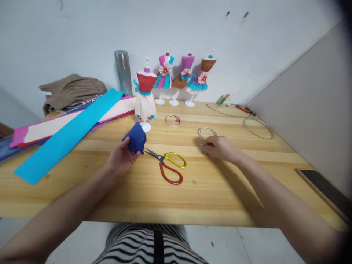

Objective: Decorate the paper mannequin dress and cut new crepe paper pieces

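A folded piece of blue crepe paper [136, 138] is held in my left hand [122, 158], thumb on its near face, over the left middle of the table. My right hand [220, 147] is closed in a pinch low over the table, close against a thin pale ring [207, 132] like a tape roll. What its fingertips pinch, if anything, is hidden. Between my hands lie scissors [162, 158] with one yellow and one red handle, blades pointing at my left hand. Just behind the blue piece stands a small dress form [146, 91] in a red top and pale skirt.
Several more dressed forms [187, 75] line the wall. Crepe paper strips [68, 137], a brown cloth [74, 90] and a flask [123, 73] are at left. Another ring [172, 121] lies mid-table. At right are a cable [258, 134] and a phone [324, 190].
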`<state>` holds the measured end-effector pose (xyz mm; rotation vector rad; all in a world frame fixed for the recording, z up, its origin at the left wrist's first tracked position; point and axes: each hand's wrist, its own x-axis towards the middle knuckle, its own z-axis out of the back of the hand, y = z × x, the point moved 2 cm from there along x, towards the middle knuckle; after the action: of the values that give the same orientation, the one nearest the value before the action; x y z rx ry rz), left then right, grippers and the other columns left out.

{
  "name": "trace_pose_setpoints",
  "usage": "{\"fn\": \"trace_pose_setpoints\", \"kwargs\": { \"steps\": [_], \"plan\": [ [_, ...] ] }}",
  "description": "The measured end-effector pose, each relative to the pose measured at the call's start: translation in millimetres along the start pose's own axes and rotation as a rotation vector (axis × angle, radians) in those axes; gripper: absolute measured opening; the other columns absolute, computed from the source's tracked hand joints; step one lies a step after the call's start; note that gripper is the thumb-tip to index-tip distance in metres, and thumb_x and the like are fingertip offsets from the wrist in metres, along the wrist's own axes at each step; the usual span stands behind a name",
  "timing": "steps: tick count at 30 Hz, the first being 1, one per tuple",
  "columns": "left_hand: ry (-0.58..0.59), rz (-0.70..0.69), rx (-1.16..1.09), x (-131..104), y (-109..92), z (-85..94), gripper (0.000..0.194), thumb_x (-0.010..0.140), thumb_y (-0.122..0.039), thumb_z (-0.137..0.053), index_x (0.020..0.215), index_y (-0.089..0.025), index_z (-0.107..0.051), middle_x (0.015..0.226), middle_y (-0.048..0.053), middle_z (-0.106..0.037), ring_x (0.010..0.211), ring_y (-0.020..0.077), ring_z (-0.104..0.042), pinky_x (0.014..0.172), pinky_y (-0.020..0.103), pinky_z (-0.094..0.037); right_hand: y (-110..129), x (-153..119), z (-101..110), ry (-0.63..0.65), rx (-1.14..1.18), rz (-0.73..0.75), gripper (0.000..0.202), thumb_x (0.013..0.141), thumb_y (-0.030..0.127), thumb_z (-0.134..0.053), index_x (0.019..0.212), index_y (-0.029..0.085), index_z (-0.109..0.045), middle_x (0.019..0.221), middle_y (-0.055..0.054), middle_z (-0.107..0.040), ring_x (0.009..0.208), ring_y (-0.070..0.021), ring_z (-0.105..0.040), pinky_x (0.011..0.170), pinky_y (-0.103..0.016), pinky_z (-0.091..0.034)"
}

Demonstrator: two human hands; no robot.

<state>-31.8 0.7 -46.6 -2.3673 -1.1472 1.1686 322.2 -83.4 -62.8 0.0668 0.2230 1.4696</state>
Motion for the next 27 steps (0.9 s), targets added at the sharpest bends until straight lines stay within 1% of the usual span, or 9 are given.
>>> {"fn": "trace_pose_setpoints", "kwargs": {
  "steps": [2, 4, 6, 8, 13, 17, 20, 23, 27],
  "plan": [
    [0.007, 0.012, 0.011, 1, 1, 1.1, 0.029, 0.103, -0.020, -0.039, 0.123, -0.011, -0.057, 0.076, 0.008, -0.075, 0.056, 0.0184, -0.073, 0.043, 0.022, -0.057, -14, -11, 3, 0.014, 0.051, -0.044, 0.018, 0.086, 0.023, -0.054, 0.078, 0.019, -0.069, 0.080, -0.008, -0.072, 0.073, -0.0216, -0.064, 0.069, -0.031, -0.044],
    [0.022, 0.021, 0.013, 2, 2, 3.0, 0.030, 0.103, -0.020, -0.040, 0.125, -0.011, -0.057, 0.077, 0.009, -0.075, 0.056, 0.0183, -0.072, 0.045, 0.022, -0.058, -21, -23, 2, 0.036, 0.102, 0.015, 0.018, 0.085, 0.021, -0.052, 0.081, 0.020, -0.070, 0.086, -0.008, -0.073, 0.079, -0.0223, -0.065, 0.076, -0.032, -0.047],
    [0.035, 0.026, 0.013, 5, 3, 5.0, 0.031, 0.102, -0.020, -0.040, 0.127, -0.011, -0.057, 0.078, 0.010, -0.075, 0.057, 0.0187, -0.073, 0.046, 0.023, -0.059, -19, -32, -1, 0.069, 0.125, 0.098, 0.020, 0.085, 0.022, -0.053, 0.089, 0.020, -0.072, 0.091, -0.009, -0.072, 0.083, -0.0226, -0.066, 0.079, -0.033, -0.048],
    [0.034, 0.030, 0.013, 6, 4, 6.1, 0.032, 0.102, -0.019, -0.041, 0.128, -0.011, -0.057, 0.079, 0.011, -0.075, 0.058, 0.0191, -0.073, 0.046, 0.024, -0.059, -13, -39, -6, 0.084, 0.098, 0.120, 0.021, 0.085, 0.024, -0.054, 0.095, 0.020, -0.072, 0.091, -0.008, -0.070, 0.082, -0.0223, -0.065, 0.079, -0.033, -0.049],
    [0.019, 0.017, 0.025, 6, 5, 5.6, 0.032, 0.102, -0.019, -0.040, 0.127, -0.010, -0.057, 0.078, 0.011, -0.075, 0.057, 0.0188, -0.072, 0.045, 0.023, -0.058, -2, -45, -14, 0.046, -0.017, 0.010, 0.021, 0.090, 0.022, -0.048, 0.086, 0.020, -0.069, 0.091, -0.010, -0.071, 0.082, -0.0227, -0.066, 0.074, -0.031, -0.046],
    [0.033, 0.016, 0.034, 6, 6, 5.6, 0.033, 0.101, -0.019, -0.041, 0.128, -0.010, -0.058, 0.079, 0.011, -0.075, 0.058, 0.0189, -0.073, 0.045, 0.023, -0.058, -15, -51, -12, 0.004, 0.015, -0.047, 0.020, 0.090, 0.022, -0.048, 0.082, 0.021, -0.067, 0.086, -0.009, -0.071, 0.079, -0.0226, -0.066, 0.072, -0.031, -0.046],
    [0.029, 0.025, 0.031, 6, 6, 5.2, 0.032, 0.101, -0.019, -0.042, 0.127, -0.010, -0.058, 0.080, 0.010, -0.075, 0.059, 0.0187, -0.073, 0.045, 0.022, -0.058, -23, -63, -13, -0.022, 0.065, -0.021, 0.018, 0.089, 0.025, -0.051, 0.087, 0.021, -0.069, 0.086, -0.009, -0.069, 0.076, -0.0223, -0.064, 0.073, -0.032, -0.048],
    [0.020, 0.024, 0.036, 5, 6, 4.6, 0.031, 0.102, -0.019, -0.040, 0.126, -0.010, -0.058, 0.080, 0.010, -0.075, 0.059, 0.0182, -0.073, 0.045, 0.021, -0.058, -16, -73, -18, -0.028, 0.105, 0.011, 0.018, 0.088, 0.027, -0.051, 0.093, 0.022, -0.068, 0.088, -0.009, -0.068, 0.077, -0.0218, -0.064, 0.074, -0.032, -0.049],
    [0.035, 0.030, 0.049, 4, 6, 4.9, 0.032, 0.102, -0.019, -0.040, 0.126, -0.010, -0.058, 0.078, 0.010, -0.075, 0.058, 0.0184, -0.073, 0.045, 0.021, -0.058, -3, -77, -21, -0.074, 0.146, -0.069, 0.019, 0.088, 0.029, -0.043, 0.077, 0.023, -0.056, 0.084, -0.011, -0.067, 0.075, -0.0245, -0.063, 0.074, -0.036, -0.049]
  ]
}}
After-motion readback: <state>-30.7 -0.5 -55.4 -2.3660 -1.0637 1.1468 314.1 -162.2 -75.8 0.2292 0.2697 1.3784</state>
